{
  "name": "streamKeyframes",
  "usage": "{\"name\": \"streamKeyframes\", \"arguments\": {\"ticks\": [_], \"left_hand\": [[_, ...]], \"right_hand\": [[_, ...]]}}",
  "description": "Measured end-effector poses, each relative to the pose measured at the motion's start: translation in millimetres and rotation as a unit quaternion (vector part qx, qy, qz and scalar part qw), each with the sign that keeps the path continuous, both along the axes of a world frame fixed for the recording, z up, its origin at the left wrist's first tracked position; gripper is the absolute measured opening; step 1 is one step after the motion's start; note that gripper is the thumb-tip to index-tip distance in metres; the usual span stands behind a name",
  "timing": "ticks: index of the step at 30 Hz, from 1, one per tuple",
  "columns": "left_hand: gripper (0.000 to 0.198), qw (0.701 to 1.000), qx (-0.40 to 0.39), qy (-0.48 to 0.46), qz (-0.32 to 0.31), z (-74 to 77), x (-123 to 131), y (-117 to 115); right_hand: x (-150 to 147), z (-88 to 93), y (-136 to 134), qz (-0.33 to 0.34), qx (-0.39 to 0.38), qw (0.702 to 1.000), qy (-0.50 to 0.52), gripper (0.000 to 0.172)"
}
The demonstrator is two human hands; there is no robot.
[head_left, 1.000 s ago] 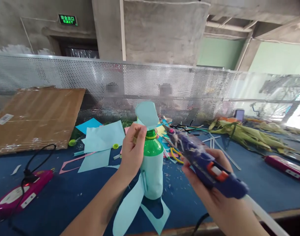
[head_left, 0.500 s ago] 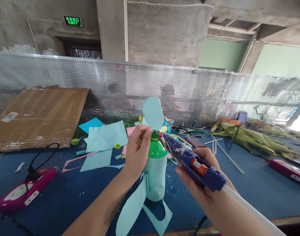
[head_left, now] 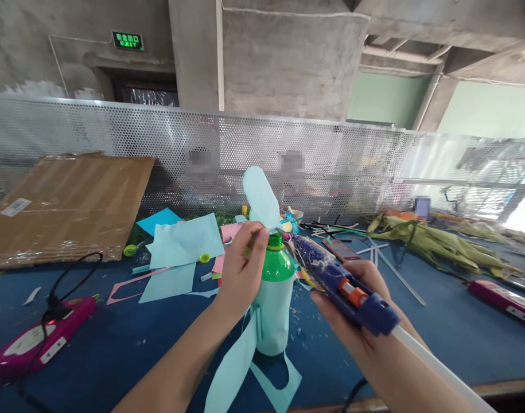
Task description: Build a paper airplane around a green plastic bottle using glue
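A green plastic bottle [head_left: 279, 265] stands upright before me, its lower body wrapped in pale blue sheet. My left hand [head_left: 245, 264] is closed, pinching the bottom edge of a rounded pale blue cutout [head_left: 262, 198] at the bottle's mouth. In my right hand [head_left: 361, 287] is a dark blue glue gun [head_left: 331, 272], with a long white glue stick [head_left: 438, 364] sticking out of its back. Its nozzle points at the bottle's neck, close to the cutout's lower edge. A long pale blue strip [head_left: 232, 364] and a cut scrap [head_left: 282, 381] lie by the bottle's base.
Pale blue sheets [head_left: 187, 238] and a pink frame-shaped scrap [head_left: 133, 287] lie at left. Purple power strips [head_left: 42, 338] sit on both sides. Corn husks [head_left: 434, 241], white sticks [head_left: 400, 272] and a phone [head_left: 342, 250] are at right. Cardboard [head_left: 73, 201] leans against the perforated metal screen [head_left: 331, 166].
The cutout has turned and now shows narrower, leaning left. The glue gun's tip has shifted slightly right, and more of the bottle's neck shows.
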State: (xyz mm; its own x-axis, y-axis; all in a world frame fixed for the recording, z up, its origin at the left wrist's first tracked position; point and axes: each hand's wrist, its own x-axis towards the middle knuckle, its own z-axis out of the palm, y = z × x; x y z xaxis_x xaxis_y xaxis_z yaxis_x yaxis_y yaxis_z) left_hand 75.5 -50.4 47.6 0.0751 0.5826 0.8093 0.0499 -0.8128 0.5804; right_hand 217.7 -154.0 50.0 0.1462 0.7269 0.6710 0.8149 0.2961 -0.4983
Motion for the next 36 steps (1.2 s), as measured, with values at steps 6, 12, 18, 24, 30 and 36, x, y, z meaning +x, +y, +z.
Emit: {"name": "streamKeyframes", "arguments": {"ticks": [6,12,18,24,30,36], "left_hand": [[0.023,1.000,0.009,0.007,0.001,-1.3,-1,2],[0.022,1.000,0.008,0.001,0.003,-1.4,0,2],[0.023,1.000,-0.007,0.002,-0.016,-2.8,0,1],[0.024,1.000,0.004,0.009,-0.024,-1.5,0,-1],[0.026,1.000,-0.003,0.006,-0.025,-3.0,0,0],[0.024,1.000,-0.002,0.000,-0.001,-3.2,0,0]], "right_hand": [[-1,0.5,-2,0.018,0.001,1.000,-0.009,0.012],[1,1.1,0,0.011,-0.006,1.000,-0.017,0.012],[5,-2.6,5,0.046,0.033,0.997,-0.046,0.011],[5,-0.1,1,0.047,0.018,0.996,-0.073,0.012],[5,0.9,2,0.042,0.017,0.996,-0.083,0.015],[11,-4.7,6,0.016,0.022,0.996,-0.082,0.020]]}}
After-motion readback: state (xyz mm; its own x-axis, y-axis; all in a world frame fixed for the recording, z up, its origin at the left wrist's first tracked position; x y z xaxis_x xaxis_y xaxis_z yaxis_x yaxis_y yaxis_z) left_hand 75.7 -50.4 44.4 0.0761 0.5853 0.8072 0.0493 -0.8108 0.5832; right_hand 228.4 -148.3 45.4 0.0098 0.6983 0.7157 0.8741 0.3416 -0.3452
